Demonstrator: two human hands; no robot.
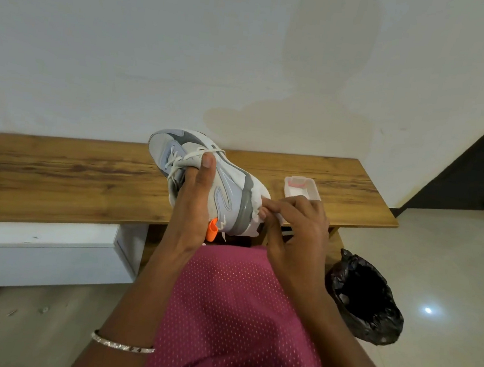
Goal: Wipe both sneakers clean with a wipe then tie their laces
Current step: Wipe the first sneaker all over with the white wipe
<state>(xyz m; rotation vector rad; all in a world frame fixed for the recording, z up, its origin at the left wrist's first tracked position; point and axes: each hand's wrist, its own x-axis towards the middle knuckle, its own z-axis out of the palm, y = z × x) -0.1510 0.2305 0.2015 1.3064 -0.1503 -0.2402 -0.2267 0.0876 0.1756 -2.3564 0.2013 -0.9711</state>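
- The left hand [191,208] is gripping the sneaker [228,188] over the worktop [58,177]. Its thumb is pressing across the laces [184,160], and its other fingers are hidden behind the shoe.
- The right hand [298,227] fingers are pinching the wipe [252,227], pressing it to the sole edge at the fingertips.
- The sneaker is probably feeling light and padded, stiff only at the sole, so gripping at the opening is likely steadiest.
- The wipe is looking thin and limp, likely bunching easily.
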